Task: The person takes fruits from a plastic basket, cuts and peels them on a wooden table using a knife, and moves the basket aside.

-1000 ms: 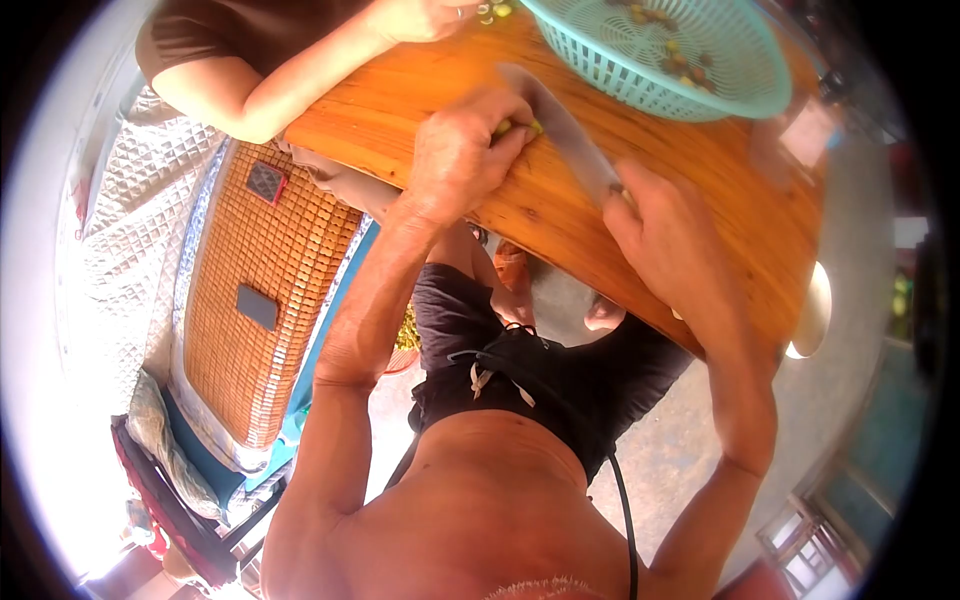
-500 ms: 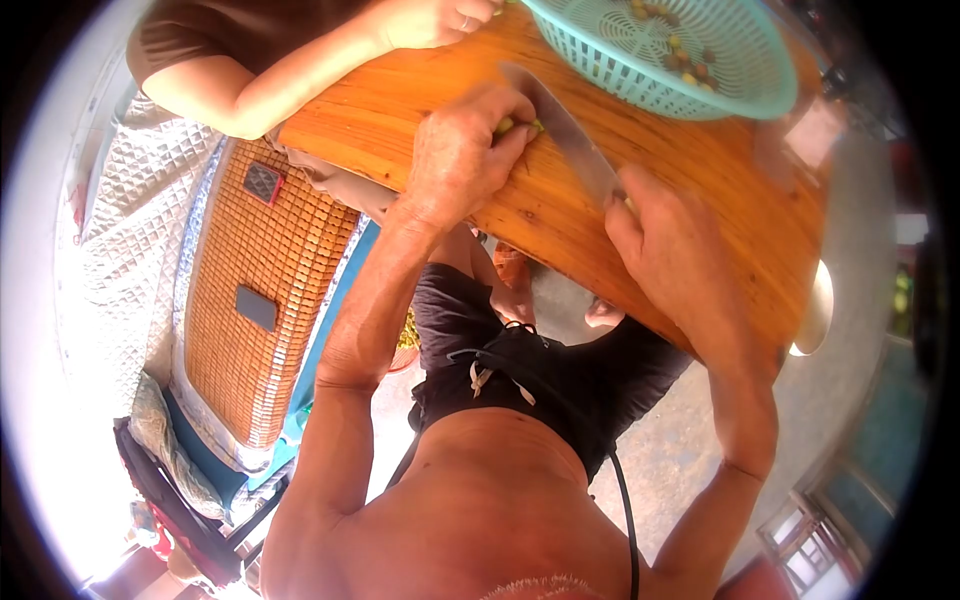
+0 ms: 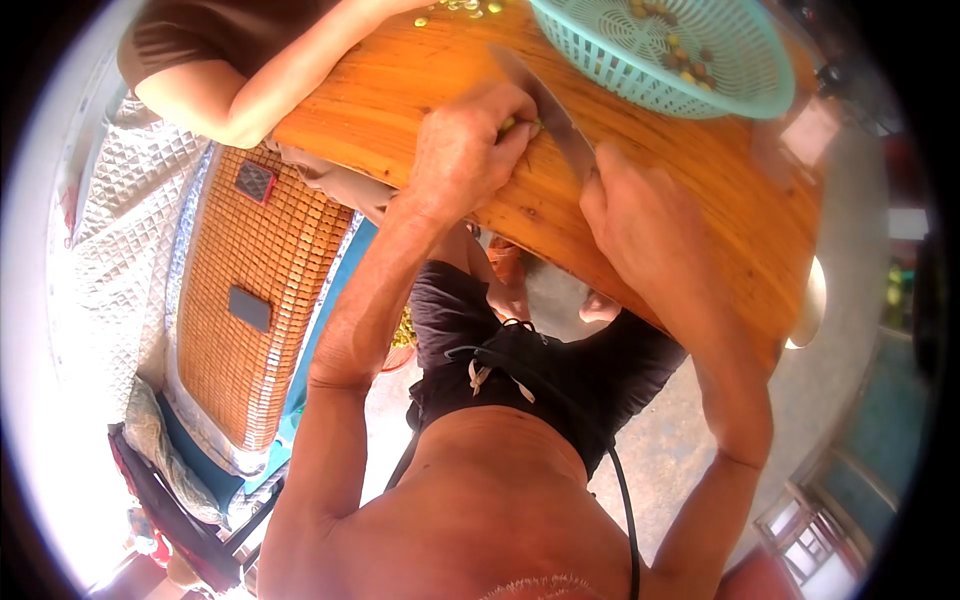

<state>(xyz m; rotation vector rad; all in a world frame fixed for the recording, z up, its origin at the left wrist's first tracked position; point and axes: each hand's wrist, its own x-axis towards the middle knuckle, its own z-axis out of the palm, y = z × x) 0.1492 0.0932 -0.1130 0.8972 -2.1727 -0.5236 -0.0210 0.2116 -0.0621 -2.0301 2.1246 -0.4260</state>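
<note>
My left hand [image 3: 475, 145] rests on the wooden table [image 3: 640, 150], its thumb and fingers pinched round a small green fruit [image 3: 508, 125]. From the right, my right hand [image 3: 645, 215] grips the handle end of a knife [image 3: 555, 115]. The blade runs up and to the left, close beside the fingertips of my left hand and the fruit. Whether its edge touches the fruit I cannot tell. Beyond the knife stands a turquoise basket [image 3: 670, 50] with several small green and brown fruits inside.
Another person's arm [image 3: 290, 85] lies along the table's left edge. Cut green pieces [image 3: 475, 8] lie near the far edge. A woven mat [image 3: 235, 330] with two dark flat objects is at the left. A white round object [image 3: 812, 300] shows beyond the table's right edge.
My right hand and the knife have moved a little to the left. The other person's hand has moved up, mostly out of view, and green pieces now show there.
</note>
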